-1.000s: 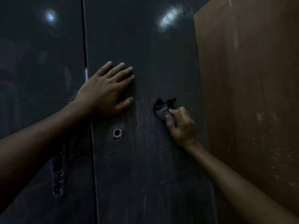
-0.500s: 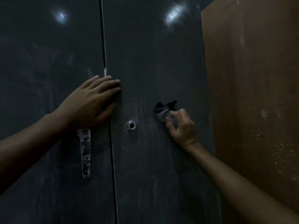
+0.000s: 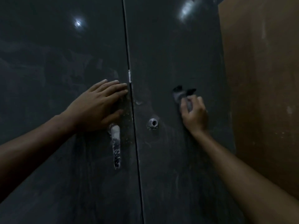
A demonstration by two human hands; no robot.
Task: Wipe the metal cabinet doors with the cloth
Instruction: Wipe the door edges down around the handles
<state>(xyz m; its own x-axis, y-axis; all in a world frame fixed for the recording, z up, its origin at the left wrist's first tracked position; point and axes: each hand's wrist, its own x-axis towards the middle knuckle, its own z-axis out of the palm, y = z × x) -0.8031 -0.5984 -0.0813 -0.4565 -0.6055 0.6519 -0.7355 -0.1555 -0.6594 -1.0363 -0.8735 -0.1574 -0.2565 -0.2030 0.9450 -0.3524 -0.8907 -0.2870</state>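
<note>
1. My right hand [image 3: 194,113] holds the cloth [image 3: 182,94] bunched in curled fingers and pushes it against the right cabinet door [image 3: 174,159]; the cloth sticks out above my fingertips, up and a little toward my left hand.
2. My left hand [image 3: 98,107] lies flat with fingers straight and close together on the left cabinet door [image 3: 56,70]; its fingertips reach almost to the seam [image 3: 129,62] between the two doors, and it holds nothing.
3. The cloth is well apart from my left hand, with the seam lying between them.
4. Just under my left palm a pale, scuffed handle [image 3: 116,146] hangs down the left door; between my hands, lower than both, a small round keyhole [image 3: 153,123] sits in the right door.
5. Both doors are dark, glossy metal, smeared with faint streaks and dusty marks; two blurred light reflections show high above my hands.
6. Past my right hand, beyond the door's edge, stands a brown wall [image 3: 262,94] with pale specks and scuffs; the room is dim.
7. The cloth looks small and crumpled, grey in the middle with darker tips poking upward; its weave is too dark to make out.
</note>
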